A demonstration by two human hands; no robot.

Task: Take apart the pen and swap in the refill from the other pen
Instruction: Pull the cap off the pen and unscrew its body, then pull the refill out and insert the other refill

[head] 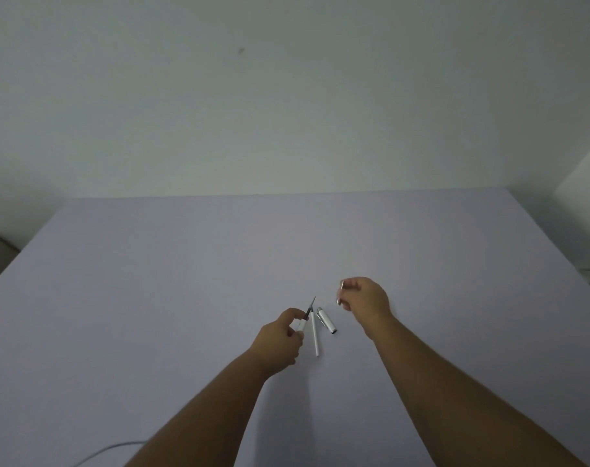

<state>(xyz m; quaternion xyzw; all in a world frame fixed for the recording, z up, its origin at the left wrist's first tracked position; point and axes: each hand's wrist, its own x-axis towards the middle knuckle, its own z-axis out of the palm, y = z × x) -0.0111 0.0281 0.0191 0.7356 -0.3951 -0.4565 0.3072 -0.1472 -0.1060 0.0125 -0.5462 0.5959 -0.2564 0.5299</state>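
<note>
Hands work near the table's point(152, 281) near edge: left hand point(281, 340) grips a pen point(304, 320), right hand point(366, 294) pinches a small piece point(340, 292). Refill point(315, 335) and cap point(326, 320) lie between; the cap may roll if nudged.

Wide bare stretches of table point(152, 281) to the left, to the far edge and to the right: free passage everywhere there. Clutter only in the small middle patch: a thin white refill point(315, 335) lying flat, just beside it a short white pen cap point(326, 320), a narrow gap between the two. Crowded further by the left hand point(283, 338) closed round a pen part point(305, 318) right at the refill's left side, and the right hand point(364, 296) pinching a thin piece point(340, 291), a little beyond the cap. Open lane between the two forearms. Near left edge crossed by a cable point(108, 449).
</note>
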